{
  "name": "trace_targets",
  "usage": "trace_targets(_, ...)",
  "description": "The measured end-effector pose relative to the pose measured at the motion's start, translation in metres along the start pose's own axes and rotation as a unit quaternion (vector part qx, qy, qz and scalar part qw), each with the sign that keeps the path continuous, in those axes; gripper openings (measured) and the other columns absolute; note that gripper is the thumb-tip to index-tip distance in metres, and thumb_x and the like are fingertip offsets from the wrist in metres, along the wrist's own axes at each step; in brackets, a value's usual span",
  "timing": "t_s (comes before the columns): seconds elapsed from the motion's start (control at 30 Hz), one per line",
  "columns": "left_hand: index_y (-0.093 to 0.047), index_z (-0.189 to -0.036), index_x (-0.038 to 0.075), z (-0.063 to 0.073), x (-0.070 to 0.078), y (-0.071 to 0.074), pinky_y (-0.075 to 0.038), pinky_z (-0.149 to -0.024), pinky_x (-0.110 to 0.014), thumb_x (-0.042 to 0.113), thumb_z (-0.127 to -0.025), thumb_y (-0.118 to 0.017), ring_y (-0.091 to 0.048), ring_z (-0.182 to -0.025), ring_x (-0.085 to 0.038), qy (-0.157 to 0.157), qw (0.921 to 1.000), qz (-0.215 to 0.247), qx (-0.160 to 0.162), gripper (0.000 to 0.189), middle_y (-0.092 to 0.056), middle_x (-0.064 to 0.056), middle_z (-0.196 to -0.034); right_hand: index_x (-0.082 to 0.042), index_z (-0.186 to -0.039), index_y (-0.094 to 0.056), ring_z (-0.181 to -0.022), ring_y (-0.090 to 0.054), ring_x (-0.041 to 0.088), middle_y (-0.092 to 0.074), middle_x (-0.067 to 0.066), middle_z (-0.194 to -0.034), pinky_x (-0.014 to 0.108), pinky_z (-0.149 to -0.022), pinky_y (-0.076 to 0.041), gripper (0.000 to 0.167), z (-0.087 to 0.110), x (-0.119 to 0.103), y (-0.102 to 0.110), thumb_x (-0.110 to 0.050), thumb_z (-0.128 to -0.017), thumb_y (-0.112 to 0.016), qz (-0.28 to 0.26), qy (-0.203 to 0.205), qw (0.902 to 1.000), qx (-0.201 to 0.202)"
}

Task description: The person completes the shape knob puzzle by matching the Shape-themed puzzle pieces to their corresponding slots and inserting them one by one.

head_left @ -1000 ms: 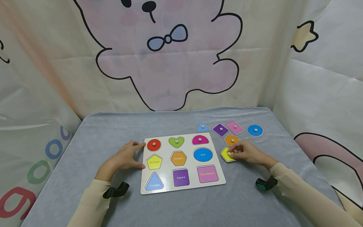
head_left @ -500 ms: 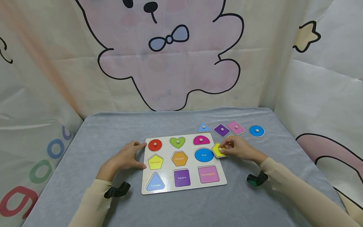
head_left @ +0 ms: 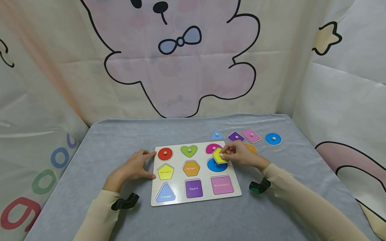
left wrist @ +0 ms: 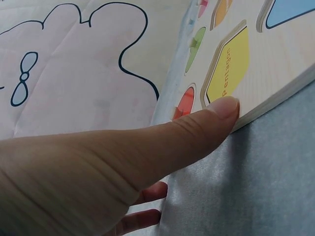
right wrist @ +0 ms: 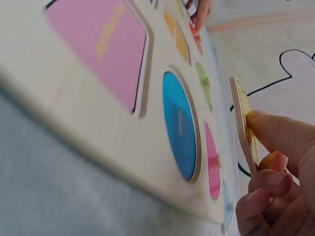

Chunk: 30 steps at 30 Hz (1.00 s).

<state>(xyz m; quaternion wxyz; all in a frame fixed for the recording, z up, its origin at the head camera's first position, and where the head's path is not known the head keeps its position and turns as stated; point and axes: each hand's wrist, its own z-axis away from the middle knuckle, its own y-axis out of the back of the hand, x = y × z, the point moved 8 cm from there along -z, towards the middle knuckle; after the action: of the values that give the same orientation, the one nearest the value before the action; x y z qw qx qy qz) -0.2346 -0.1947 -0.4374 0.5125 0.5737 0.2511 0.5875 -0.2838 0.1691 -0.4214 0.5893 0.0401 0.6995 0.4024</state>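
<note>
My right hand [head_left: 242, 154] pinches the knob of a yellow pentagon puzzle piece [head_left: 217, 155], held above the board over the oval recess. In the right wrist view the pentagon piece [right wrist: 244, 123] stands tilted, thumb on its face and fingers behind. The white wooden puzzle board [head_left: 178, 198] lies on the table with the red circle [head_left: 163, 155], green heart [head_left: 188, 152] and magenta half circle in their recesses. My left hand [head_left: 132, 167] touches the board's left edge, fingers spread; in the left wrist view its thumb [left wrist: 197, 125] lies on the rim beside the yellow pentagon recess [left wrist: 231, 64].
Beyond the board lie a blue triangle piece [head_left: 217, 136], a purple square piece [head_left: 235, 137], a pink rectangle piece [head_left: 251, 136] and a blue oval piece [head_left: 273, 140]. An orange piece [head_left: 252, 148] is partly hidden behind my right hand. Grey cloth [head_left: 193, 221] covers the table.
My right hand has picked up the yellow pentagon from right of the board and carried it left, over the board. My left hand has stayed at the board's edge.
</note>
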Motion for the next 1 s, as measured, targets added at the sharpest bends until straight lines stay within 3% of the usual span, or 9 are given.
trace_targets(0.33,-0.045,-0.152,0.006,0.0,0.002,0.0,-0.042,-0.105,-0.06,0.043,-0.071,-0.091,-0.047,-0.124,-0.039,-0.001,1.0,0.002,0.0,0.1,-0.049,-0.023,-0.139,-0.008,-0.097,-0.078,-0.068,-0.048,0.016,-0.055,0.001,-0.074,0.018,-0.059,-0.038,0.011,-0.015,-0.015,-0.017,-0.016,-0.089,-0.078,-0.015,0.005,0.9998,-0.01)
trace_targets(0.67,-0.044,-0.153,0.007,-0.001,0.0,0.001,-0.042,-0.106,-0.059,0.042,-0.071,-0.091,-0.046,-0.125,-0.038,0.005,1.0,0.001,-0.003,0.1,-0.049,-0.022,-0.14,-0.011,-0.097,-0.078,-0.073,-0.05,0.017,-0.054,-0.001,-0.074,0.02,-0.063,-0.038,0.012,-0.027,-0.026,-0.032,-0.021,-0.09,-0.078,0.002,0.001,0.9999,-0.01)
trace_targets(1.0,-0.045,-0.152,0.007,0.0,0.001,0.001,-0.043,-0.106,-0.059,0.042,-0.071,-0.091,-0.047,-0.124,-0.038,0.008,1.0,0.0,-0.003,0.1,-0.049,-0.022,-0.139,0.004,-0.099,-0.075,-0.069,-0.046,0.015,-0.052,0.005,-0.074,0.017,-0.06,-0.037,0.012,-0.032,-0.049,-0.051,-0.005,-0.091,-0.073,-0.043,0.025,0.9984,-0.028)
